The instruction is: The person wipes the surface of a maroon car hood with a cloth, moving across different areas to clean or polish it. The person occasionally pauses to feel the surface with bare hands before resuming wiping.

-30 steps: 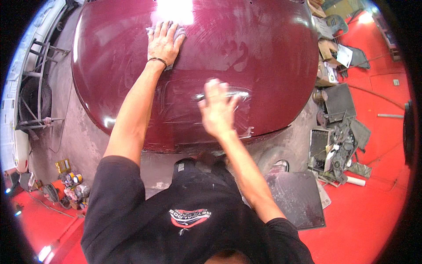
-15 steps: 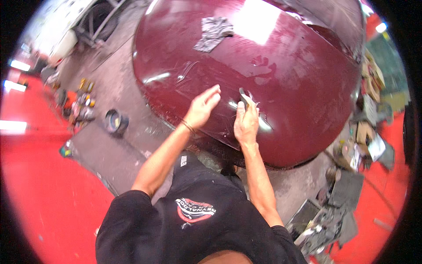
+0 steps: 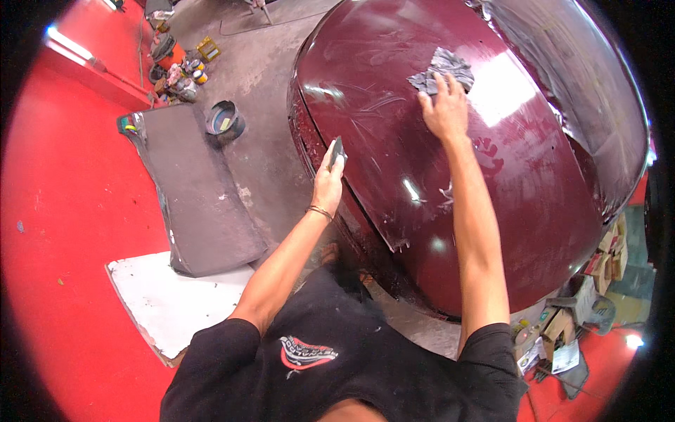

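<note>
Before me lies a dark red, glossy car hood [image 3: 408, 162] with whitish smears on it. My left hand [image 3: 326, 186], over the hood's left edge, is closed around a small dark grey flat pad [image 3: 338, 150]; what kind of pad I cannot tell. Farther off to the right, my right hand [image 3: 448, 116] stretches over the hood with its fingers spread. Its fingertips reach the near edge of a crumpled grey cloth [image 3: 450, 65] lying on the paint. No grip on the cloth shows.
Plastic sheeting [image 3: 587, 91] covers the car beyond the hood. On the floor to the left stand a dark bucket [image 3: 233, 131], a long grey panel [image 3: 204, 190] and a white board [image 3: 172, 299]. Several bottles and cans [image 3: 193, 74] gather farther back; boxes [image 3: 560, 329] lie at the right.
The dark pad has passed from my right hand to my left. My right hand has reached out to the cloth, and the view has swung toward the left.
</note>
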`<state>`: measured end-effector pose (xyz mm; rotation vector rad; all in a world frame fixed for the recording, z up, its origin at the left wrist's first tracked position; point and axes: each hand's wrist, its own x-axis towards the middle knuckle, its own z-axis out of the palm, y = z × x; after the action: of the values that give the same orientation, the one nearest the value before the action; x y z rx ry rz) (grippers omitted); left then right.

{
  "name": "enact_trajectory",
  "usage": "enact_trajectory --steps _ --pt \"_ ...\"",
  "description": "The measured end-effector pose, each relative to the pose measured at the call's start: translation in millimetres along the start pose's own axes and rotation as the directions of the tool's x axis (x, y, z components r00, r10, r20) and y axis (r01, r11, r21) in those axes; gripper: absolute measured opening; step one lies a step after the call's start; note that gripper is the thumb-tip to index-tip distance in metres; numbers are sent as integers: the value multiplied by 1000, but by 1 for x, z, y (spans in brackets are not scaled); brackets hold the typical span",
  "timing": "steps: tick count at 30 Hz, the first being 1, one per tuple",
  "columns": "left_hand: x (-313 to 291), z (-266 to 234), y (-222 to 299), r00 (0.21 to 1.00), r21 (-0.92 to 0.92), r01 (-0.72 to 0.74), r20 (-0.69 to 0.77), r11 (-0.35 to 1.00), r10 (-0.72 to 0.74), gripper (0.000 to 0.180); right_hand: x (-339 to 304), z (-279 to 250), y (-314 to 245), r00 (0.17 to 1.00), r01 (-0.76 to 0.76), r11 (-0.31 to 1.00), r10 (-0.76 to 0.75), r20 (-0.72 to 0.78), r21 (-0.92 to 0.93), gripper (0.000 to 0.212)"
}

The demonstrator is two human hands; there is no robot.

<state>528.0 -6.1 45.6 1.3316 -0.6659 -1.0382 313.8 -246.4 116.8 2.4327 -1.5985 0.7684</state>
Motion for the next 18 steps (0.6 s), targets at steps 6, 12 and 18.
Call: enact_trajectory --steps 6,12,18 --pt "27 32 -32 895 673 -420 196 608 401 64 15 26 53 995 103 954 -99 29 -283 59" --pt "-45 79 -72 781 699 -624 544 349 306 73 -59 -67 125 988 -96 902 139 71 -421 49" --pt "97 92 -23 844 832 -486 366 268 393 68 -145 -113 230 972 -227 877 179 -151 -424 43"
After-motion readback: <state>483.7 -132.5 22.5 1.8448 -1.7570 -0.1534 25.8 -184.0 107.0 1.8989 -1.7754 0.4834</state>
